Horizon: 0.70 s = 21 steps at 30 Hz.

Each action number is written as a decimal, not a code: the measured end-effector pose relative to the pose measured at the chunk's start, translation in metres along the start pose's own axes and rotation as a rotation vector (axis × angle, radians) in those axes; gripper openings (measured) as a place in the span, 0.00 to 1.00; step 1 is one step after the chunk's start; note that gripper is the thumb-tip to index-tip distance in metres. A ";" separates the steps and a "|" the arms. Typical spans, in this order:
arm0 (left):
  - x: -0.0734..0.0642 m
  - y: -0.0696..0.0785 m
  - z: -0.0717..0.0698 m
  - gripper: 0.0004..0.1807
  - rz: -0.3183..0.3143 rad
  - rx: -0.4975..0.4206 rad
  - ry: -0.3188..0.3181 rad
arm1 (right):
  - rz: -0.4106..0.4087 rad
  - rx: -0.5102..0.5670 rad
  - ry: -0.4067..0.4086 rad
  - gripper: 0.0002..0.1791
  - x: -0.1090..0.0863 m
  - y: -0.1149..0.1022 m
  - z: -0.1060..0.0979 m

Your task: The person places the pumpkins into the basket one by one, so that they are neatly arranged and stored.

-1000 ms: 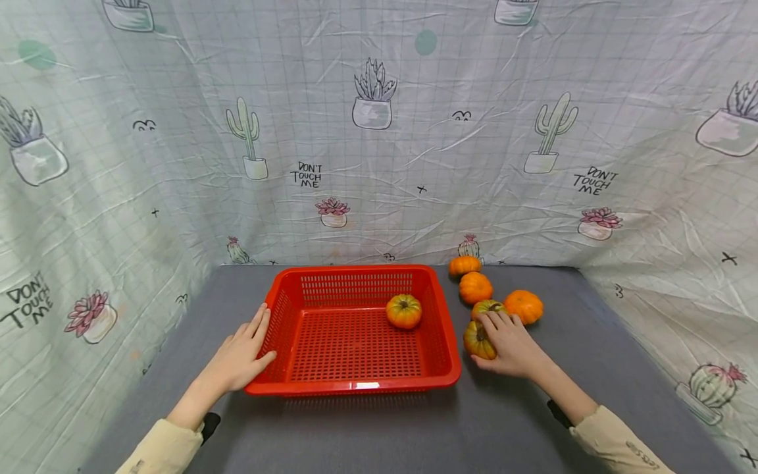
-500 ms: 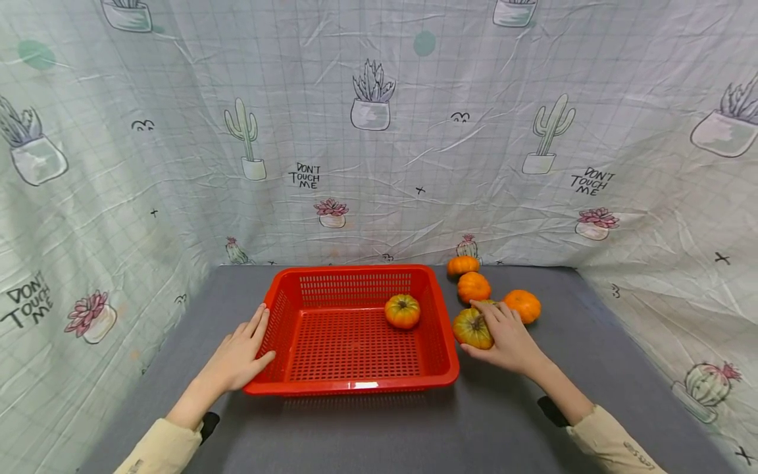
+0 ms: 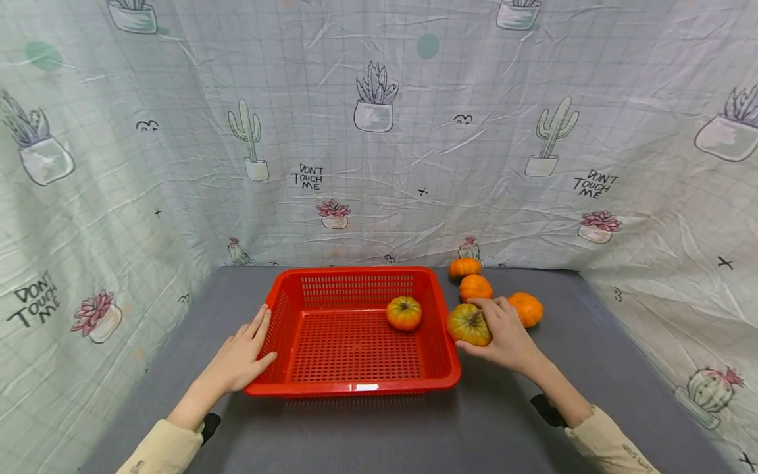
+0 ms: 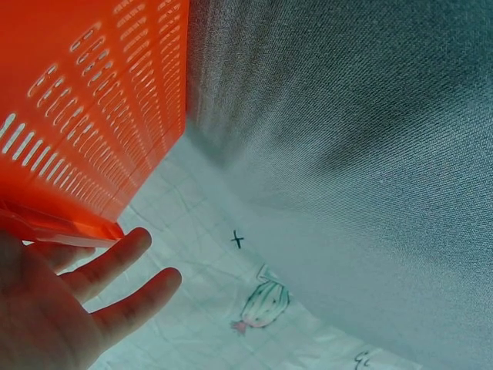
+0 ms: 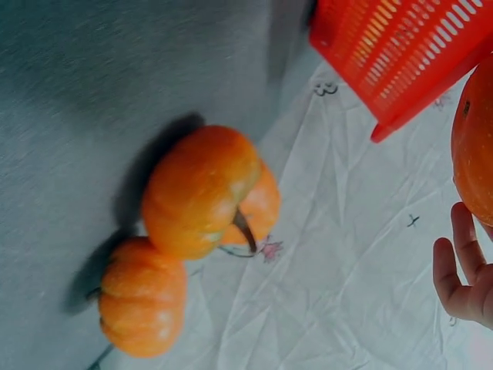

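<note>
My right hand grips a small green-and-orange pumpkin, thumb at the near side and fingers over the far side. In the head view it overlaps the right rim of the red plastic basket. The right wrist view shows the orange underside of this pumpkin at the right edge, raised to about rim height, with my fingertips below it. Inside the basket sits a yellow-orange pumpkin, toward the right back. My left hand rests along the basket's left rim with fingers straight; the left wrist view shows those fingers at the rim.
Beyond my right hand, an orange pumpkin lies on the grey table. Two more, a middle one and a rear one, stand by the basket's back right corner. A cactus-print cloth hangs behind and at both sides.
My right hand has lifted the green-and-orange pumpkin and moved it left, up to the basket's rim. A second greenish pumpkin beside it is now hidden from the head view. The left hand has stayed.
</note>
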<state>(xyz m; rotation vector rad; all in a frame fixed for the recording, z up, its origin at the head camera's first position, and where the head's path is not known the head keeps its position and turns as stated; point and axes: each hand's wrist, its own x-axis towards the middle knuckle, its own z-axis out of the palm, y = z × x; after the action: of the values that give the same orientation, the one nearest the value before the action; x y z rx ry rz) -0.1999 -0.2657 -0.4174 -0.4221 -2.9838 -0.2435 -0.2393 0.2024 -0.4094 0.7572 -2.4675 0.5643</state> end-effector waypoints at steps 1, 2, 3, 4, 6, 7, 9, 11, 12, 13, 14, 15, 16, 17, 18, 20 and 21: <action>0.000 0.000 0.000 0.41 0.001 -0.001 0.001 | -0.006 0.008 -0.003 0.42 0.001 -0.001 0.000; 0.000 0.000 0.000 0.41 0.002 -0.002 0.001 | -0.012 0.017 -0.007 0.43 0.003 -0.003 0.001; -0.001 0.000 0.000 0.41 0.003 -0.004 0.002 | -0.015 0.023 -0.012 0.43 0.004 -0.004 0.001; -0.001 0.000 0.000 0.41 0.003 -0.006 0.001 | -0.020 0.024 -0.017 0.44 0.006 -0.005 0.002; -0.001 0.000 0.000 0.41 0.003 -0.011 -0.002 | -0.024 0.028 -0.028 0.44 0.008 -0.008 0.002; -0.001 0.001 0.000 0.41 0.002 -0.012 -0.004 | -0.026 0.029 -0.033 0.44 0.009 -0.009 0.003; -0.001 0.001 0.000 0.41 0.000 -0.015 -0.007 | -0.033 0.030 -0.041 0.43 0.011 -0.012 0.004; -0.001 0.000 0.000 0.41 -0.003 -0.014 -0.007 | -0.041 0.035 -0.046 0.42 0.013 -0.015 0.006; -0.001 0.000 0.000 0.41 -0.004 -0.013 -0.006 | -0.047 0.036 -0.045 0.42 0.014 -0.016 0.007; -0.001 0.000 0.000 0.41 -0.004 -0.012 -0.005 | -0.052 0.040 -0.046 0.42 0.015 -0.017 0.008; -0.001 -0.001 0.000 0.41 -0.004 -0.011 -0.003 | -0.059 0.043 -0.047 0.41 0.016 -0.019 0.009; 0.000 -0.001 0.000 0.41 -0.003 -0.010 -0.001 | -0.066 0.044 -0.049 0.41 0.017 -0.020 0.011; 0.000 -0.001 0.001 0.41 -0.002 -0.008 0.001 | -0.072 0.047 -0.051 0.41 0.018 -0.020 0.012; 0.000 -0.001 0.001 0.41 0.000 -0.008 0.002 | -0.079 0.047 -0.056 0.40 0.018 -0.021 0.013; 0.000 -0.001 0.001 0.41 0.002 -0.007 0.002 | -0.082 0.051 -0.059 0.40 0.019 -0.022 0.014; 0.000 -0.001 0.002 0.41 0.007 -0.006 0.005 | -0.085 0.054 -0.068 0.39 0.019 -0.024 0.016; 0.000 -0.001 0.003 0.41 0.009 -0.006 0.005 | -0.081 0.055 -0.072 0.39 0.019 -0.024 0.018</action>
<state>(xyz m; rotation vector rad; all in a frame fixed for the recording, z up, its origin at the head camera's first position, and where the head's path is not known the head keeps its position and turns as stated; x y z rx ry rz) -0.2006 -0.2666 -0.4202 -0.4347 -2.9767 -0.2527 -0.2443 0.1671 -0.4068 0.9094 -2.4827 0.5861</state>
